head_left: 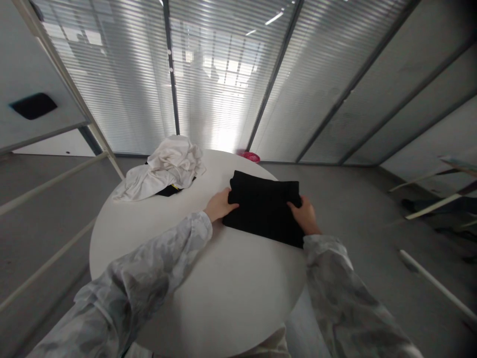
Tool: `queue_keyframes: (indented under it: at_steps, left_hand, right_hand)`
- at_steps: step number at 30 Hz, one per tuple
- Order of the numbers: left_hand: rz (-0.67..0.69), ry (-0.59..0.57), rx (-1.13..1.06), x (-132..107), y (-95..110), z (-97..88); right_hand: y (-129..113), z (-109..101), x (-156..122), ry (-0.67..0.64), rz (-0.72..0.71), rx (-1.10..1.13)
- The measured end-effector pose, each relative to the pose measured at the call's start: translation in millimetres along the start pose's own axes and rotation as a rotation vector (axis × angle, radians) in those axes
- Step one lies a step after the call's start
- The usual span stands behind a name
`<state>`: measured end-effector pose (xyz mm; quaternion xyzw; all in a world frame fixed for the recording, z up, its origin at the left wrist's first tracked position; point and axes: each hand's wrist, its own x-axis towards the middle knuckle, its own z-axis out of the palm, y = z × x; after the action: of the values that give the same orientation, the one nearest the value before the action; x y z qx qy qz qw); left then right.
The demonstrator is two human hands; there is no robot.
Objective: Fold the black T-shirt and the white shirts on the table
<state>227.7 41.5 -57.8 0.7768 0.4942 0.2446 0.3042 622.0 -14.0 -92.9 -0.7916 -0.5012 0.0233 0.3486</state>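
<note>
A folded black cloth (pixel 264 206), perhaps a garment, lies over the right side of a round white table (pixel 231 288). My left hand (pixel 220 205) grips its left edge, thumb on top and the other fingers mostly hidden beneath. On the opposite edge, my right hand (pixel 303 215) pinches the cloth the same way. To the left at the back of the table sits a crumpled white cloth (pixel 167 164). Under it shows part of a black item (pixel 169 190) with a small yellow mark.
A pink basket-like object (pixel 251 157) stands behind the table's far edge. Glass partitions with blinds (pixel 219 99) rise beyond. Pale metal bars (pixel 52 184) run along the left, and table legs (pixel 432 206) stand on the floor at right.
</note>
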Motion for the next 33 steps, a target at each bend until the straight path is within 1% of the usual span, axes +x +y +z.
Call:
queue_keyframes:
  at_steps: [3,4,5,6,7,8,9,10,11,12,13,14,15,17,19,22,24,29,31,33]
  left_hand:
    - [-0.107,0.158,-0.008,17.6,-3.1,-9.5]
    - [-0.128,0.211,0.009,21.3,-2.1,-13.8]
    - [-0.119,0.264,0.036,23.2,-0.2,-18.1]
    - [-0.072,0.317,0.067,23.2,2.2,-21.6]
    - [0.020,0.353,0.099,21.4,4.8,-23.9]
    - [0.151,0.361,0.130,18.1,7.1,-24.4]
    - [0.300,0.334,0.160,13.7,8.7,-23.1]
    - [0.443,0.277,0.189,8.5,9.2,-19.8]
    - [0.558,0.197,0.222,2.9,8.5,-14.9]
    - [0.634,0.112,0.257,-2.8,6.7,-8.9]
    - [0.670,0.037,0.293,-8.5,3.9,-2.6]
    - [0.676,-0.018,0.322,-13.8,0.4,3.4]
    - [0.665,-0.056,0.342,-18.9,-3.2,8.4]
    - [0.625,-0.091,0.353,-27.6,-9.9,13.5]
    - [0.575,-0.093,0.336,-34.4,-14.2,12.4]
    - [0.495,-0.054,0.301,-40.5,-16.9,6.4]
    - [0.466,-0.024,0.286,-41.5,-18.7,4.1]
    - [0.491,0.037,0.238,-35.4,-26.2,2.7]
    - [0.494,0.047,0.209,-31.8,-28.1,-0.7]
    - [0.487,0.048,0.200,-29.3,-28.2,-6.3]
  right_hand:
    - [-29.6,15.1,25.1,0.045,0.001,-0.003]
    - [-40.3,19.1,30.1,0.069,-0.007,-0.037]
    - [-51.2,22.5,32.5,0.087,-0.029,-0.081]
    - [-62.1,25.5,32.1,0.097,-0.071,-0.131]
    - [-72.9,28.1,28.7,0.097,-0.140,-0.178]
    - [-83.6,30.5,22.7,0.085,-0.235,-0.214]
    - [-93.6,32.9,14.7,0.060,-0.352,-0.237]
    - [-102.8,35.3,5.2,0.023,-0.478,-0.250]
    - [-110.7,37.8,-4.5,-0.035,-0.598,-0.255]
    - [-116.6,40.7,-13.5,-0.110,-0.703,-0.256]
    - [-120.1,43.7,-20.8,-0.191,-0.783,-0.257]
    - [-120.9,46.8,-25.4,-0.266,-0.834,-0.259]
    - [-118.7,49.7,-26.9,-0.324,-0.853,-0.264]
    - [-106.6,54.0,-20.0,-0.366,-0.799,-0.289]
    - [-88.4,55.5,-3.7,-0.336,-0.677,-0.321]
    - [-63.2,53.3,21.2,-0.300,-0.508,-0.356]
    - [-52.6,50.6,29.4,-0.292,-0.430,-0.366]
    - [-35.9,40.8,24.8,-0.220,-0.243,-0.323]
    - [-29.9,35.4,19.5,-0.196,-0.158,-0.292]
    - [-26.0,30.3,11.9,-0.185,-0.121,-0.272]
